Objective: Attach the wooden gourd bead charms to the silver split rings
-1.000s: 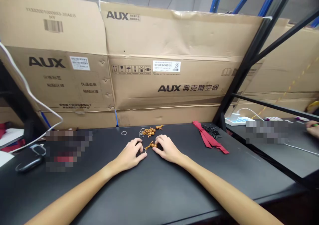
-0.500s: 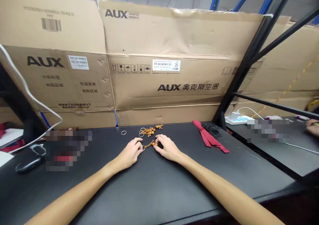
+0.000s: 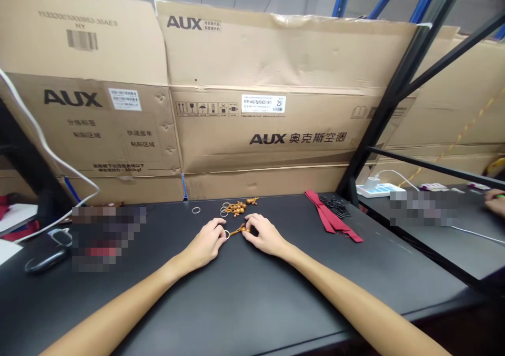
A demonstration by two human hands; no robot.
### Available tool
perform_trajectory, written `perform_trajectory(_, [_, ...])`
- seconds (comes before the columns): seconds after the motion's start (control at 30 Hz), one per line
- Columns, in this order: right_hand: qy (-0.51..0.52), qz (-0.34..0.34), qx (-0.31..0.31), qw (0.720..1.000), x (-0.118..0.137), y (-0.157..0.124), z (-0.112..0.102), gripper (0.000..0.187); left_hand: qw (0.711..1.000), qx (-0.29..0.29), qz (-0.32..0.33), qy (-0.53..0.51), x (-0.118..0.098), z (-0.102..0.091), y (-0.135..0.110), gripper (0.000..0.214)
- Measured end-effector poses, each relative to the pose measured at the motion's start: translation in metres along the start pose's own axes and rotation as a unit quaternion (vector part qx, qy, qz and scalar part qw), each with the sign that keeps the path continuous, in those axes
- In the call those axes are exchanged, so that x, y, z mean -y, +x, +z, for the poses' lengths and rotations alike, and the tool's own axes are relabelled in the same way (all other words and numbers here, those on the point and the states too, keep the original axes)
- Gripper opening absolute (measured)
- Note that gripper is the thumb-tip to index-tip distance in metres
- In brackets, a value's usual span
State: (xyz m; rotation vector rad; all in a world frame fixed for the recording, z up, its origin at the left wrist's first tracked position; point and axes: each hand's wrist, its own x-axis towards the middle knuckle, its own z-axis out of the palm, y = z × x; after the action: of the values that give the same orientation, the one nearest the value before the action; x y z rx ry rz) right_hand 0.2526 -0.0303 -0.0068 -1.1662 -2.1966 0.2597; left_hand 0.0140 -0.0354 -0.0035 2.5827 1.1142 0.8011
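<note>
Low over the black table, a keychain with a metal ring, a tan cord and wooden beads stretches between my two hands. My left hand is closed, its fingertips pinching the ring end. At the beaded end, my right hand curls its thumb and fingers round the beads, partly hiding them. Just beyond lies a small pile of similar beaded keychains with rings. One loose metal ring rests on the table to the left of that pile.
Red ribbon strips lie at the right beside a heap of black cords. A black case sits at the left. Cardboard panels wall off the back. Past a black metal frame, another person's hand shows by a power strip.
The beads have shifted slightly in my right hand's fingers, and less of them shows. Both hands stay in nearly the same place.
</note>
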Motion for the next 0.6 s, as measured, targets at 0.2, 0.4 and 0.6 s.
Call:
perform_trajectory(0.2, [0.124, -0.071, 0.046, 0.989, 0.009, -0.002, -0.007, 0.009, 1.0, -0.022, -0.004, 0.014, -0.001, 0.002, -0.002, 0.006])
perform_trajectory(0.4, [0.148, -0.056, 0.039, 0.987, 0.009, -0.001, -0.005, 0.013, 1.0, -0.018, 0.014, 0.006, -0.004, -0.001, -0.001, 0.017])
perform_trajectory(0.6, [0.043, 0.013, -0.017, 0.999, -0.005, 0.001, 0.004, 0.012, 0.999, 0.024, 0.035, -0.022, -0.01, -0.009, 0.002, 0.019])
